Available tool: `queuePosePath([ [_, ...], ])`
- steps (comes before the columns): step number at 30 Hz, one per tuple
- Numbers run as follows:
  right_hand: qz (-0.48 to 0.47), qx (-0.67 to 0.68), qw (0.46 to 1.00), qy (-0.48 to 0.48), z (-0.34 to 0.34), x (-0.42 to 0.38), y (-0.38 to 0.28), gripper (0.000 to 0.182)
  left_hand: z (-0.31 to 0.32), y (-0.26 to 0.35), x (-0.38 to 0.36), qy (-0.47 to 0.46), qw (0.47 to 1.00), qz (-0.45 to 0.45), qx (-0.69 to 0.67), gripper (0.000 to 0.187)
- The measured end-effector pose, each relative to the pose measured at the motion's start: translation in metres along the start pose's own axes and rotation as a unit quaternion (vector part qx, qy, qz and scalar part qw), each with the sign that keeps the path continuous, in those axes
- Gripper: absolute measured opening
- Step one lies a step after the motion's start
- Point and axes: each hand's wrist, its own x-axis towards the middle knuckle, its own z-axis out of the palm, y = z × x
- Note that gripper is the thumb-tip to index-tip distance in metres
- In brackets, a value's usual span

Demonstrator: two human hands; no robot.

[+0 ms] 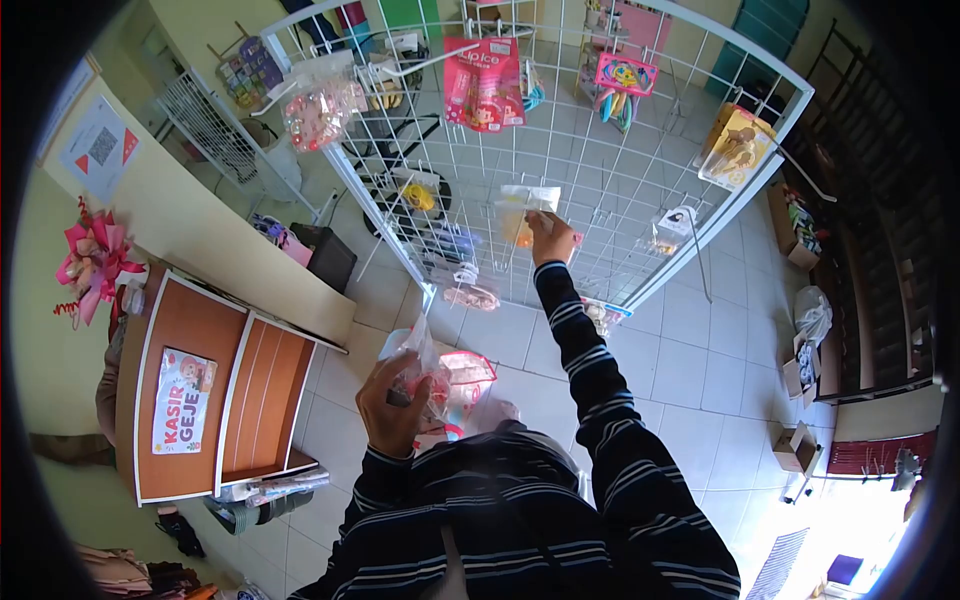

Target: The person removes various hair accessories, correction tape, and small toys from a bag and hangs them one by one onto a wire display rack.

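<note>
My right hand (553,240) reaches to the white wire grid rack (650,150), its fingers closed on a small plastic packet (527,203) with a pale top and something orange inside. Whether the packet hangs on a hook cannot be made out. Lower down, close to my body, my left hand (390,408) is closed around a clear plastic bag (424,350) with reddish items in it. Behind that bag, a red-edged clear pouch (470,368) shows below, partly covered by my hand and body.
On the grid hang a red Lip Ice pack (484,85), colourful hair ties (617,90), a yellow pack (738,147) and a beaded packet (320,108). Bare hooks (705,265) stick out. A wooden cashier counter (215,390) stands left; cardboard boxes (797,447) lie right.
</note>
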Motion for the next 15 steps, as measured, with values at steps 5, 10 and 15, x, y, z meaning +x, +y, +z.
queuePosePath([
  [5, 0.035, -0.061, 0.996, 0.052, 0.003, 0.022, 0.0, 0.026, 0.003, -0.007, 0.0, 0.017, 0.998, 0.047, 0.027, 0.028],
  [10, -0.034, -0.001, 0.993, 0.11, -0.021, 0.002, -0.012, 0.035, -0.002, 0.008, 0.022, -0.106, 0.994, 0.029, -0.024, 0.026],
  [15, -0.028, 0.179, 0.958, -0.221, -0.071, -0.097, -0.107, 0.031, 0.008, 0.012, 0.059, -0.254, 0.95, -0.015, -0.183, 0.021],
])
